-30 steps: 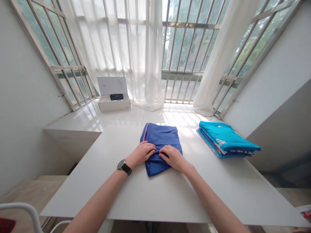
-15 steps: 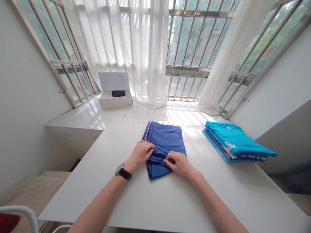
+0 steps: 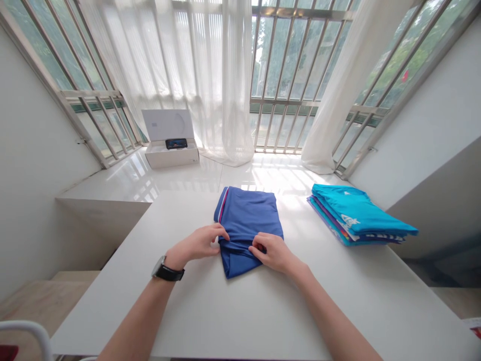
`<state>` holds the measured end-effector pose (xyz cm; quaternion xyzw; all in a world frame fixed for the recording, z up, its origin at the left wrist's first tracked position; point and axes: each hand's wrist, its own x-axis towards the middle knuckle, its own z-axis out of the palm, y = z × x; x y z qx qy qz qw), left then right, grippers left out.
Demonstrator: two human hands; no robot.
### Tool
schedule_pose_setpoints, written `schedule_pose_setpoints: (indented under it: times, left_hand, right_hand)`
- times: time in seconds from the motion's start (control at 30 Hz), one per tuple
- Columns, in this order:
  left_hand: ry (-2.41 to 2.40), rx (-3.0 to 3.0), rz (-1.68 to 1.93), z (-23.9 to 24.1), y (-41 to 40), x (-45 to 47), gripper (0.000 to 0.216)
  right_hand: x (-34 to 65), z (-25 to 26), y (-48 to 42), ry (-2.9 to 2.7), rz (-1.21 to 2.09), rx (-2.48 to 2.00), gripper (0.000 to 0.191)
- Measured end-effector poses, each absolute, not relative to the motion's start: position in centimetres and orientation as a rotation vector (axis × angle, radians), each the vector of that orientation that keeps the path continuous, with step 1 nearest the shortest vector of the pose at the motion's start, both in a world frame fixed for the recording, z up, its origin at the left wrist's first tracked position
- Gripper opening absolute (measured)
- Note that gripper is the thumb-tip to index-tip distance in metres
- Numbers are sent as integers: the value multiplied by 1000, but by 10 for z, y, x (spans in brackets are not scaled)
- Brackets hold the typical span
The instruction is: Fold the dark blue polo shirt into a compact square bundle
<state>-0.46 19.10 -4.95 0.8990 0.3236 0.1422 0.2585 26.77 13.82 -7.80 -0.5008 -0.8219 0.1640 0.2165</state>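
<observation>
A folded blue garment (image 3: pixel 250 210) lies on the white table in front of me, with a white and red stripe along its left edge. Its near part is rumpled into creases, and one corner points toward me. At its left edge is my left hand (image 3: pixel 201 243), thumb and fingers apart, with the fingertips touching the cloth. My right hand (image 3: pixel 272 250) rests on the near right part with its fingers curled and pinching a crease of the fabric. A black-strapped watch (image 3: pixel 167 271) sits on my left wrist.
A stack of folded clothes (image 3: pixel 356 213), bright turquoise on top, lies at the table's right. On the ledge behind stands an open white box (image 3: pixel 173 158) with a phone (image 3: pixel 176 144) in it. White curtains (image 3: pixel 236 90) hang before barred windows. The white table (image 3: pixel 221 321) ends close to my forearms.
My left hand has slid left and toward me, from lying on the cloth to its left edge, and its fingers have spread. My right hand keeps its place on the garment. The view has shifted slightly.
</observation>
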Motion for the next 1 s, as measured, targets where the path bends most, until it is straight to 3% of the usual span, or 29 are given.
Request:
schedule_pose_setpoints:
  times: [0.37,0.53,0.57,0.7,0.8,1.0]
  left_hand:
    - [904,2420,700,-53,190,12,15]
    - [900,2259,1011,-57,184,31,14]
    - [868,2240,1055,-59,183,34,14]
    - [796,2211,1183,-60,179,38,16]
    - [867,2251,1103,-53,175,33,17]
    - [780,2574,454,-45,166,28,10]
  right_hand:
    - [253,-73,137,-2221,339,-1369,18]
    - [226,-78,136,-2189,241,-1327,68]
    - [223,-81,136,-2178,220,-1358,65]
    - [223,-90,140,-2032,267,-1456,27]
    - [233,-90,146,-1825,448,-1422,25]
    - [239,-90,150,-1715,564,-1400,24]
